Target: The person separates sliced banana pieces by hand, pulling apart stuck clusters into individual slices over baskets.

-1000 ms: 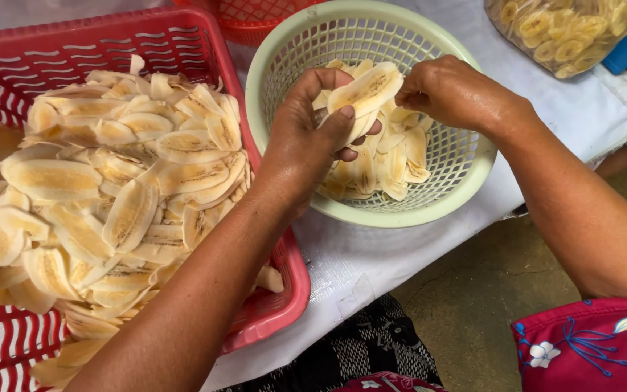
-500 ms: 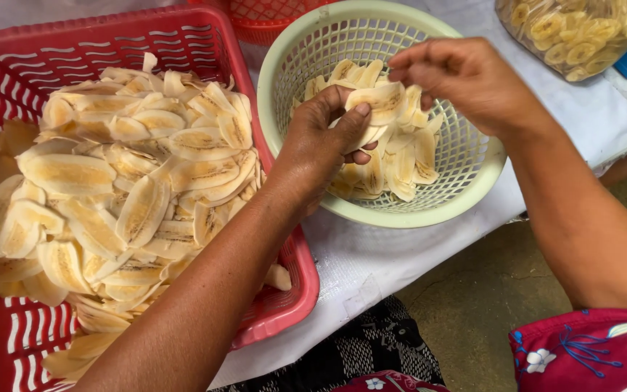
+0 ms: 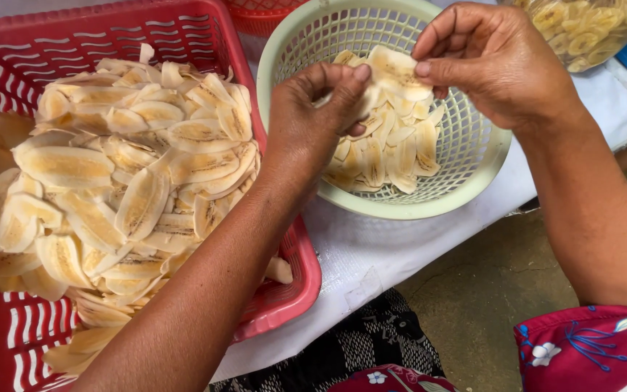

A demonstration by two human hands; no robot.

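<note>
Pale banana slice (image 3: 395, 71) is pinched between left hand (image 3: 306, 120) and right hand (image 3: 498, 62), both closed on it, held above the green round basket (image 3: 473, 174). More slices (image 3: 382, 152) are seen inside the basket. Left of the basket, a red crate (image 3: 284, 290) is heaped with slices on a white cloth-covered table (image 3: 371, 254); bare ground lies beyond its edge. The held slice is thin, oblong, creamy yellow.

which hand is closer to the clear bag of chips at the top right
Right. The right hand pinches a banana slice over the pale green basket, just left of the clear bag. The left hand is farther left, beside the red basket.
</note>
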